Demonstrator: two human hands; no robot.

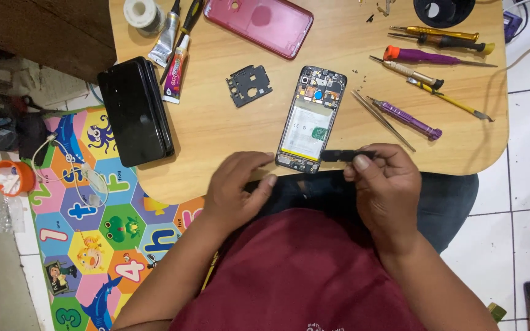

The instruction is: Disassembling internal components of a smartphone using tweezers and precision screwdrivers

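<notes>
Right hand (384, 184) pinches a small black plastic piece (341, 155) between thumb and fingertips, just right of the opened phone (311, 119)'s lower edge. Left hand (237, 187) sits curled left of that pinch, fingertips at the phone's bottom corner, holding nothing visible. Tweezers (381, 119) lie just above the pinch.

Wooden table (216, 132): light top, rounded near corners. A stack of black phones (135, 110) is placed at its left edge. Two glue tubes (172, 58) and a solder spool (142, 13) are laid far left. A pink back cover (259, 23) is set at the far centre, a black inner frame plate (248, 85) nearer. Screwdrivers (440, 43) and metal tweezers (383, 120) are spread at right. A colourful alphabet play mat (93, 233) is seen on the floor, left.
</notes>
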